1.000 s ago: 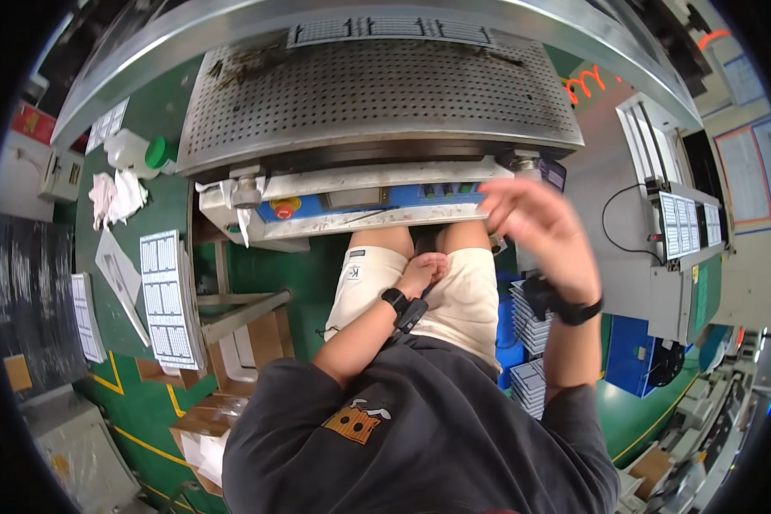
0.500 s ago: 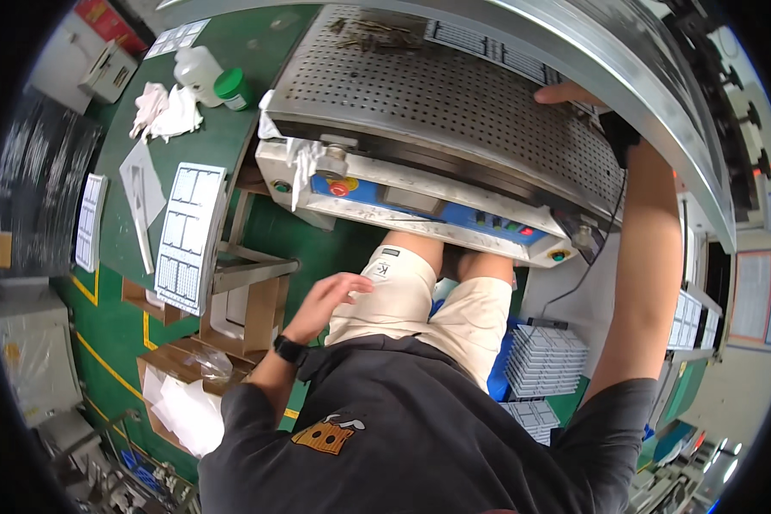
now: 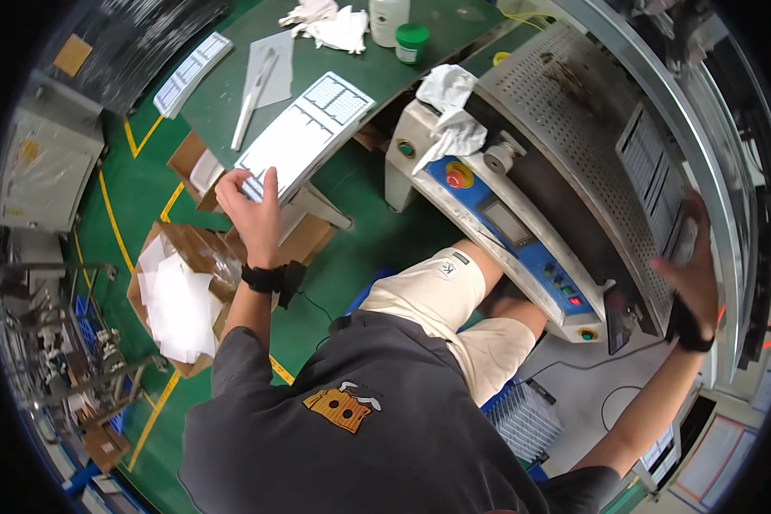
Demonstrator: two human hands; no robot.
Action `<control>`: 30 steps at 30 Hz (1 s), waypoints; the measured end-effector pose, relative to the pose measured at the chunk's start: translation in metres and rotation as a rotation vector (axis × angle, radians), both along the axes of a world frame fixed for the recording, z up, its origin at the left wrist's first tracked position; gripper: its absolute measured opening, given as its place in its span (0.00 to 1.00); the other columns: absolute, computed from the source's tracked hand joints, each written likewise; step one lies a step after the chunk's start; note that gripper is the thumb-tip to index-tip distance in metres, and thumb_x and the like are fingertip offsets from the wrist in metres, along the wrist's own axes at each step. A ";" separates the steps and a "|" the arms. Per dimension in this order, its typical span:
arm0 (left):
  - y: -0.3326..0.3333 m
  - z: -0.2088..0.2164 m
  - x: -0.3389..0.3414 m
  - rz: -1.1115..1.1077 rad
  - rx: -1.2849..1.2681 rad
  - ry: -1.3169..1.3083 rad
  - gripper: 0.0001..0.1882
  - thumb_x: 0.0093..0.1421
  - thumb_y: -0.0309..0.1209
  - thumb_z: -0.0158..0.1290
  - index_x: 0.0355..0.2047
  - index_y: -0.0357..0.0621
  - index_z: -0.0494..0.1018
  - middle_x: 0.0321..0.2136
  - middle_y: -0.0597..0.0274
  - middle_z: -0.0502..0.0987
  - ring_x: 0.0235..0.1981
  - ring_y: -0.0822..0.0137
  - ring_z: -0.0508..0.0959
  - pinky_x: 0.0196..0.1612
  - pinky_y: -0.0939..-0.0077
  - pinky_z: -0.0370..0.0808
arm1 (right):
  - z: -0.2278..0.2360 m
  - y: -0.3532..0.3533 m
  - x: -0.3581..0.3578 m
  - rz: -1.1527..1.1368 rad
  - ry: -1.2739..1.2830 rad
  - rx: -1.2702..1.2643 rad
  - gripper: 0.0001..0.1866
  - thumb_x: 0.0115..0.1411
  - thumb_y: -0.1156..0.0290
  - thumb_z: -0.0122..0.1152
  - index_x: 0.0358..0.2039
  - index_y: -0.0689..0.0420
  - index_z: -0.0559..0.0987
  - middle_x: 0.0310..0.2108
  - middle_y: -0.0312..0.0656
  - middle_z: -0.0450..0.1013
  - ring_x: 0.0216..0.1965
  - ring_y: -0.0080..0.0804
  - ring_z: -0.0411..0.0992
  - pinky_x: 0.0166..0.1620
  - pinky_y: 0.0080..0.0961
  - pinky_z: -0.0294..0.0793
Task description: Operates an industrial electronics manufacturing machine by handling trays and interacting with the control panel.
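Observation:
My left hand (image 3: 255, 214) reaches the near end of a stack of white rectangular panels (image 3: 304, 128) on the green table. Its fingers and thumb are apart and touch the top panel's corner; I see no lifted panel. Over the machine's perforated metal plate (image 3: 591, 111), my right hand (image 3: 692, 261) is slightly blurred, its thumb and fingers spread. It is beside the near end of a white panel (image 3: 651, 176) with dark lines, lying on that plate; whether they touch, I cannot tell. A black band circles each wrist.
A metal frame (image 3: 702, 128) arches over the plate's far side. White cloth (image 3: 450, 98) hangs on the machine's corner beside a red emergency button (image 3: 458, 176). The green table (image 3: 334, 64) also bears a green-lidded jar (image 3: 411, 43). An open carton (image 3: 180, 291) stands on the floor.
My left hand has moved from in front of my shorts to the panel stack on the table. My view and body have turned left. The right hand has come back toward the plate's near right end.

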State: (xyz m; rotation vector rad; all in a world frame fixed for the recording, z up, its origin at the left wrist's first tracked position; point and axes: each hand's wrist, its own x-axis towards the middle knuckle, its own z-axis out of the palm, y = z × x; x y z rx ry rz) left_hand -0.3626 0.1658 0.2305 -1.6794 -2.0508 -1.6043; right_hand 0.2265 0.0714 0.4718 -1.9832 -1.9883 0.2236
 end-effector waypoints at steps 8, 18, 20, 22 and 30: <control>-0.013 -0.056 -0.052 -0.022 -0.339 -0.537 0.30 0.58 0.46 0.66 0.48 0.36 0.68 0.43 0.58 0.71 0.45 0.67 0.70 0.50 0.72 0.68 | -0.032 -0.010 -0.058 0.037 -0.133 -0.047 0.56 0.39 0.54 0.78 0.68 0.53 0.60 0.64 0.53 0.63 0.66 0.53 0.59 0.68 0.45 0.56; -0.046 -0.046 -0.086 -0.348 -0.368 -1.220 0.07 0.68 0.32 0.55 0.41 0.43 0.73 0.37 0.69 0.77 0.35 0.78 0.74 0.39 0.83 0.73 | -0.013 -0.065 -0.070 0.027 -0.073 0.232 0.45 0.56 0.54 0.69 0.67 0.65 0.61 0.66 0.52 0.62 0.70 0.47 0.57 0.71 0.42 0.51; -0.051 -0.050 -0.091 -0.347 -0.351 -1.351 0.05 0.68 0.31 0.54 0.40 0.44 0.72 0.40 0.67 0.79 0.38 0.76 0.77 0.41 0.82 0.75 | -0.002 -0.113 -0.083 -0.080 0.033 0.256 0.43 0.59 0.54 0.66 0.67 0.67 0.62 0.66 0.53 0.62 0.69 0.45 0.57 0.71 0.41 0.50; -0.054 -0.050 -0.098 -0.376 -0.339 -1.310 0.06 0.69 0.30 0.53 0.43 0.44 0.73 0.42 0.66 0.79 0.41 0.75 0.79 0.43 0.81 0.77 | 0.000 -0.157 -0.095 -0.051 0.205 0.317 0.41 0.61 0.52 0.65 0.65 0.68 0.64 0.64 0.56 0.64 0.65 0.46 0.62 0.69 0.43 0.55; -0.088 -0.012 -0.109 -0.751 -0.442 -1.268 0.17 0.68 0.25 0.52 0.57 0.38 0.69 0.50 0.61 0.79 0.47 0.72 0.80 0.50 0.74 0.79 | -0.119 -0.146 -0.196 0.105 1.212 -0.257 0.32 0.58 0.68 0.62 0.61 0.68 0.68 0.52 0.51 0.73 0.53 0.41 0.74 0.59 0.35 0.71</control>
